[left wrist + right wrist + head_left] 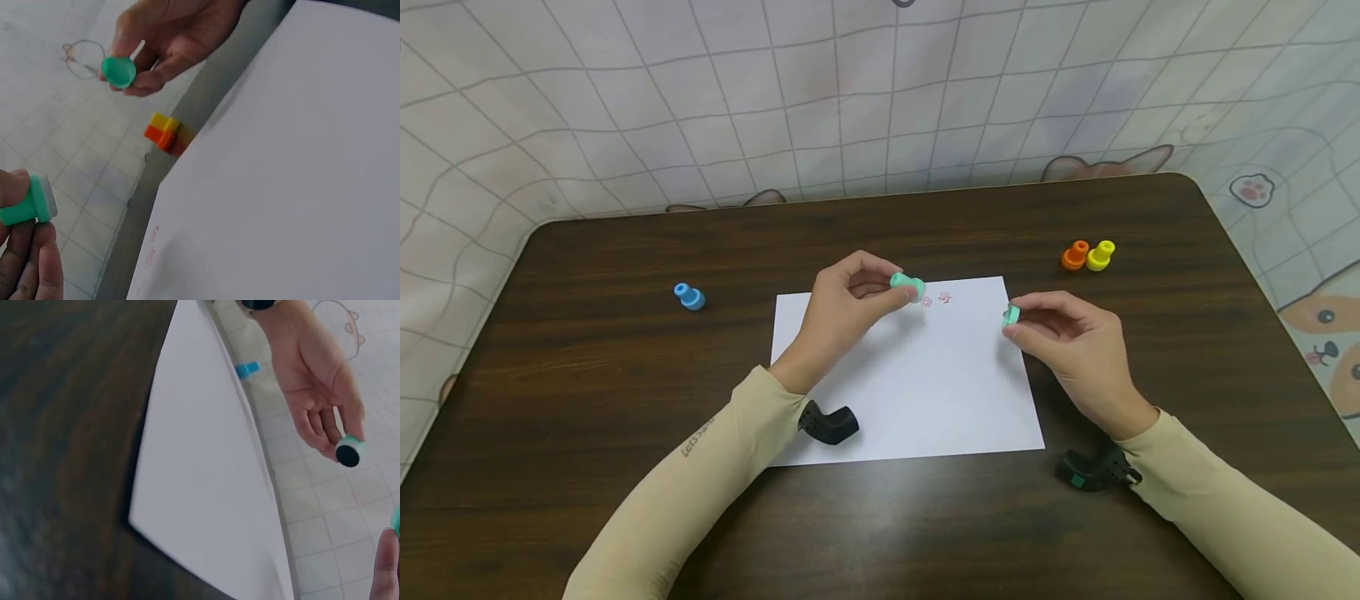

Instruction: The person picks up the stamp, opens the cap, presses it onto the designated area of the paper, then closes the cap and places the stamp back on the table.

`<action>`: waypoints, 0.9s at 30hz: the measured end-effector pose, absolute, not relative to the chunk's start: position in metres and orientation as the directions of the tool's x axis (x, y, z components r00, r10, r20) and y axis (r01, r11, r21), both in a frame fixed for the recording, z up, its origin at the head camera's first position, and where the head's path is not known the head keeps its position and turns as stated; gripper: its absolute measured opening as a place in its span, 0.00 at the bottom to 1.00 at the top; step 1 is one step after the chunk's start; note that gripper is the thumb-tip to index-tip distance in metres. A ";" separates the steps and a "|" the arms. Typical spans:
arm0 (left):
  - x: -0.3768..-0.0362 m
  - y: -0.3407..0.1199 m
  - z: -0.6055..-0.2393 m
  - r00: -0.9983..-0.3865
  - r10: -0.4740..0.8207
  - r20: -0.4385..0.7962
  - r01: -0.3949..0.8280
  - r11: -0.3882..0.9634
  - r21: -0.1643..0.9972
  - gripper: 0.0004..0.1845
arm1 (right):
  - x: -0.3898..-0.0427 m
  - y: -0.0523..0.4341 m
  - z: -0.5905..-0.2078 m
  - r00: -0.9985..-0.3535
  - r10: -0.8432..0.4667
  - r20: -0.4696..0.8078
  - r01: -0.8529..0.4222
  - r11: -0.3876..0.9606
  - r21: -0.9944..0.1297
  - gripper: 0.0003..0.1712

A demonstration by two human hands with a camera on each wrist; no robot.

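Note:
Between thumb and fingers, my left hand (850,304) pinches a green toy stamp (907,286) above the paper's upper part. Its dark round stamping face (348,456) shows in the right wrist view. My right hand (1067,346) pinches a small round green cap (1011,315) near the paper's right edge; its hollow inside (119,72) faces the left wrist camera. Cap and stamp are apart. Under the hands lies a white sheet of paper (925,392) bearing small red stamped prints (944,297) near its top edge.
An orange stamp (1074,256) and a yellow stamp (1101,256) stand side by side at the back right of the dark wooden table (587,400). A blue stamp (689,297) is at the left. Behind the table hangs a white gridded cloth (865,100).

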State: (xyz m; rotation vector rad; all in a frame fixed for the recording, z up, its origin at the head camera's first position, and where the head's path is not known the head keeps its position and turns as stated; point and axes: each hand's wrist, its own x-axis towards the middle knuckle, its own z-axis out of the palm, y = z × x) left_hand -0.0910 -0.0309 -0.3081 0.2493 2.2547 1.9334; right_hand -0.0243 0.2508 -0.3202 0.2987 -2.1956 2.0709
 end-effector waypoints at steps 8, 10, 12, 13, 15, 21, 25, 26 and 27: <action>-0.068 -0.026 -0.314 -0.969 0.235 -0.075 -0.087 -0.039 0.995 0.15 | -0.023 0.250 -0.319 -0.973 -0.079 0.216 -0.220 0.052 -0.974 0.19; -0.063 -0.024 -0.315 -0.966 0.246 -0.081 -0.104 -0.082 0.991 0.15 | -0.023 0.249 -0.319 -0.974 -0.083 0.211 -0.215 0.043 -0.976 0.19; -0.058 -0.022 -0.317 -0.962 0.259 -0.084 -0.117 -0.114 0.987 0.14 | -0.022 0.248 -0.318 -0.975 -0.089 0.202 -0.205 0.029 -0.978 0.19; -0.055 -0.021 -0.318 -0.961 0.265 -0.083 -0.119 -0.122 0.985 0.14 | -0.022 0.247 -0.318 -0.976 -0.092 0.199 -0.202 0.024 -0.979 0.19; -0.050 -0.018 -0.319 -0.958 0.275 -0.081 -0.121 -0.131 0.984 0.14 | -0.021 0.246 -0.317 -0.975 -0.102 0.200 -0.203 0.023 -0.979 0.20; -0.041 -0.009 -0.318 -0.954 0.294 -0.063 -0.108 -0.141 0.984 0.15 | -0.016 0.240 -0.313 -0.961 -0.138 0.238 -0.250 0.082 -0.965 0.20; -0.037 -0.005 -0.318 -0.951 0.304 -0.061 -0.110 -0.148 0.983 0.15 | -0.013 0.234 -0.311 -0.945 -0.165 0.283 -0.303 0.105 -0.947 0.20; -0.037 -0.004 -0.318 -0.951 0.304 -0.062 -0.112 -0.151 0.982 0.15 | -0.012 0.233 -0.311 -0.940 -0.171 0.295 -0.315 0.105 -0.943 0.20; -0.036 -0.003 -0.318 -0.951 0.302 -0.063 -0.114 -0.155 0.981 0.15 | -0.012 0.231 -0.310 -0.935 -0.177 0.307 -0.327 0.096 -0.940 0.21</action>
